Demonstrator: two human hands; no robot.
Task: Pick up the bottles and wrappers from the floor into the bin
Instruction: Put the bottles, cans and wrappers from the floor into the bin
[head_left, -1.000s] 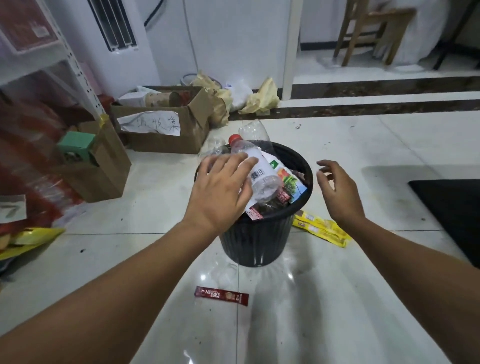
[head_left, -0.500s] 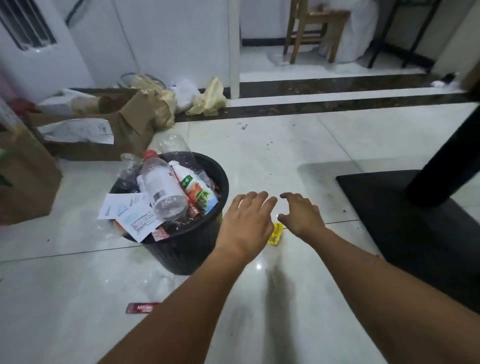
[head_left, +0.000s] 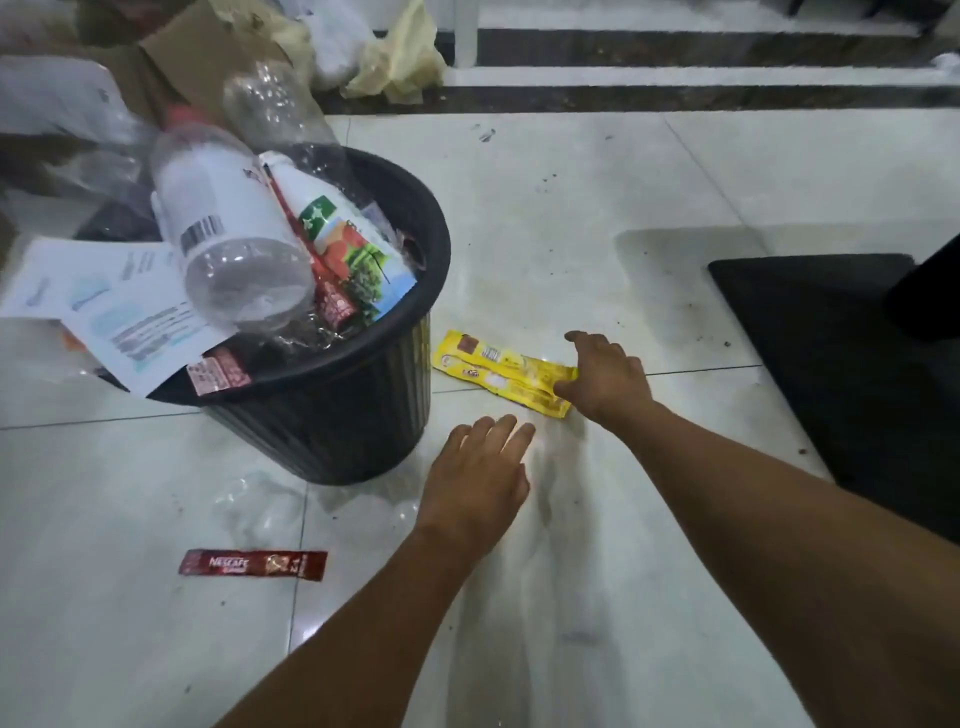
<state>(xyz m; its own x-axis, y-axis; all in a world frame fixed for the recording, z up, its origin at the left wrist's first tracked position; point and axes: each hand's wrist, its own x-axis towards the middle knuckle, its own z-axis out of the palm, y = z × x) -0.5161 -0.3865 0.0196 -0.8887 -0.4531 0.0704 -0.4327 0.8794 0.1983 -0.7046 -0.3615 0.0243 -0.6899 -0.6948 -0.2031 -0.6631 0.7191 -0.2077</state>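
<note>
As the right hand (head_left: 605, 382) pinches the flat yellow foil wrapper (head_left: 498, 371) on the floor (head_left: 571, 208) beside the ribbed black plastic bin (head_left: 332, 431), it should lift clear of the heaped rim; the left hand (head_left: 475, 480) is spread.

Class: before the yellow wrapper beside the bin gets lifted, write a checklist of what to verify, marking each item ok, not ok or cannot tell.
1. Right hand touches one end of the yellow wrapper: ok.
2. Grip closed on it: cannot tell.
3. Left hand free, fingers straight: ok.
4. Room in the bin: not ok, bottles and papers heap above the rim.
5. Floor cleared: not ok, a red wrapper lies there.
</note>
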